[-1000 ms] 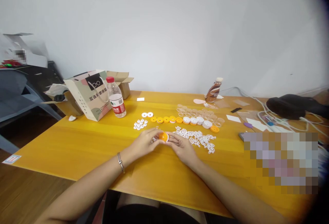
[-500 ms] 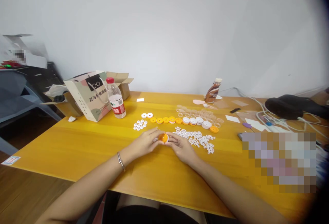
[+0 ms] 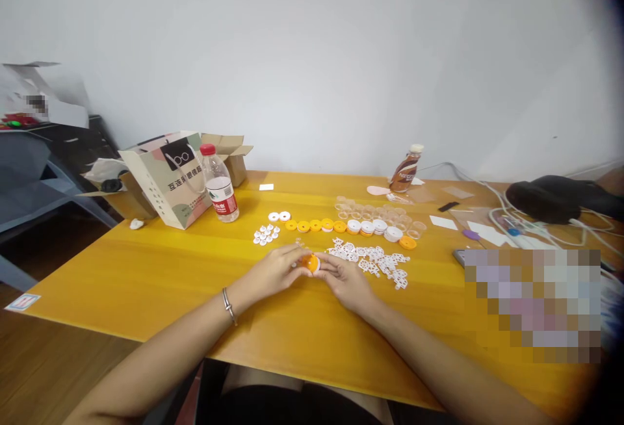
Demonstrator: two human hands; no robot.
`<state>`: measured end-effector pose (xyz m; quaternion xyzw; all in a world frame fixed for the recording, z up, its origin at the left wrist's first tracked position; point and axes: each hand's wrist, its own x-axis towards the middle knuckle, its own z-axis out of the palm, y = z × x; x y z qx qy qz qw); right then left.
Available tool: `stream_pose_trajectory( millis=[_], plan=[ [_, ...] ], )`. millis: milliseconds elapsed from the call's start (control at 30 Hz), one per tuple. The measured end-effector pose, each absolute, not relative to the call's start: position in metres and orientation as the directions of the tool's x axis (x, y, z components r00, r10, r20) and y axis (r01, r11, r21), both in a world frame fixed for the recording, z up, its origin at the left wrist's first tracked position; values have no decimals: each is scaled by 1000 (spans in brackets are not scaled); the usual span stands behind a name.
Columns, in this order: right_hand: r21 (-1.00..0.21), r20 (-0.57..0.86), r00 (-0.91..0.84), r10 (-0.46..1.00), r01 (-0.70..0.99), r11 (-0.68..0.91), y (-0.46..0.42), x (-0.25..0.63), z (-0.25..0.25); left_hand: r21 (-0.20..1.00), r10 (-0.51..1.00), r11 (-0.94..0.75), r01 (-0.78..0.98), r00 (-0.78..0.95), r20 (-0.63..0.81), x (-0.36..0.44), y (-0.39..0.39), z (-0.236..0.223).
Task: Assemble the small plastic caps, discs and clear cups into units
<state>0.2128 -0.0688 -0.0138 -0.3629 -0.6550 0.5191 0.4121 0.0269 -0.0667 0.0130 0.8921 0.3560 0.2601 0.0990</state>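
Between my fingertips, just above the table, is a small round orange-and-white plastic piece [image 3: 312,262], its orange face toward me. My left hand [image 3: 281,271] pinches it from the left, and my right hand [image 3: 345,279] grips its right edge. Beyond my hands runs a row of orange and white plastic discs [image 3: 327,225]. Clear plastic rings [image 3: 373,212] stand behind that row. White openwork plastic pieces [image 3: 375,259] lie in a loose pile right of my right hand. Small white caps [image 3: 266,234] sit in a cluster beyond my left hand.
A water bottle [image 3: 219,184] and a paper bag [image 3: 168,178] stand at the left, with cardboard boxes [image 3: 234,155] behind. A brown drink bottle [image 3: 406,169] stands at the back. White cables [image 3: 497,217] and a black item [image 3: 546,201] lie right. The wooden table's [image 3: 160,282] front edge is near me.
The orange-and-white piece has turned slightly between my fingers. Both hands stay almost where they were, and the view has shifted a little.
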Motion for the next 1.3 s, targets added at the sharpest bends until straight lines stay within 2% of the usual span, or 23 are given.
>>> stream_pose_trajectory(
  millis=[267,367,467,600,700,833,900,1033,1133,1233,1300],
  plan=[
    [-997,70,-372,925,-13,70,-60,214,-12,382,702,-712,590,589,400,21,-67,30],
    [-1000,24,-349,937,-19,18,-59,217,-8,395,686,-720,570,672,279,14,-71,39],
    [-998,18,-340,940,-70,-6,-58,219,-6,390,599,-762,517,792,118,12,-74,38],
    [-990,-13,-395,919,-125,-68,-59,221,-5,378,554,-782,496,831,56,16,-76,32],
    [-983,-41,-406,913,-149,-110,-61,220,-3,378,573,-779,500,813,104,18,-75,34],
    [-978,-46,-416,908,-165,-125,-62,216,-4,303,647,-762,572,682,341,22,-69,35],
    [-983,-40,-445,895,-145,-116,-62,214,-6,243,633,-771,589,663,400,25,-64,30],
    [-997,-15,-492,871,-59,-50,-63,213,-12,138,575,-811,569,730,370,29,-61,20],
    [-1000,4,-466,885,-7,0,-65,213,-14,107,593,-798,594,739,320,31,-62,18],
    [-1000,17,-469,883,7,23,-66,212,-15,118,632,-770,627,727,269,32,-65,20],
    [-1000,15,-480,877,5,20,-67,211,-14,177,649,-760,625,719,249,32,-65,21]
  ],
)
